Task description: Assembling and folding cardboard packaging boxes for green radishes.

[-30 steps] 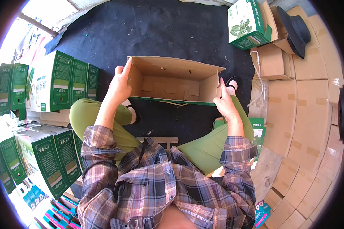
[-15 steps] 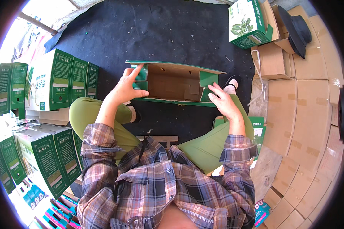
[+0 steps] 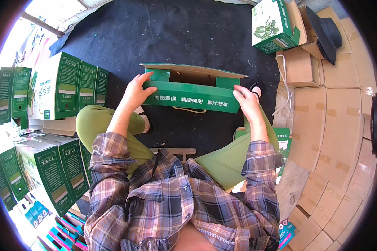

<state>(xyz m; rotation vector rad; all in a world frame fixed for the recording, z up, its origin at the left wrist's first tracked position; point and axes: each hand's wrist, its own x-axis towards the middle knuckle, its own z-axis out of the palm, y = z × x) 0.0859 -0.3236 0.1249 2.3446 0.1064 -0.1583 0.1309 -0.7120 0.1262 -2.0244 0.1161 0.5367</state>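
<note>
A green cardboard box [image 3: 192,95] stands in front of me between my feet, with a brown inside and white print along its near flap. That near flap lies folded over part of the opening, and the far flap [image 3: 192,68] stands up. My left hand [image 3: 137,90] is closed on the box's left end, thumb on the near flap and fingers on the far side. My right hand [image 3: 248,102] holds the right end of the flap by its corner. A thin tan carrying handle [image 3: 189,110] shows below the flap's near edge.
Finished-looking green and white boxes [image 3: 67,88] are stacked to my left, more below them [image 3: 50,175]. Plain brown cartons [image 3: 339,129] pile up on the right, with an upright green box [image 3: 272,25] and a black hat [image 3: 324,35] at the far right. Black sheeting [image 3: 167,33] covers the floor.
The near flap has been folded up and inward, covering much of the opening. The green side tabs now lie inward too. Both hands have stayed at the box's ends.
</note>
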